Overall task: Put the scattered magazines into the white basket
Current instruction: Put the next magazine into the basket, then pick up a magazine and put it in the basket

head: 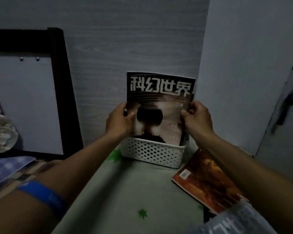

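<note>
From the head camera, we hold a dark glossy magazine with bold white cover lettering (159, 107) upright, its lower edge already down inside the white perforated plastic basket (152, 153); our left hand (119, 119) pinches its left edge, our right hand (197, 115) pinches its right edge, thumbs on the cover; at least 1 more magazine seems to stand behind it; an orange-covered magazine (204, 181) lies on the green leaf-print sheet (125, 191) just beside the basket; we should lower it straight, keeping both edges level, and release only once it rests against the stack.
</note>
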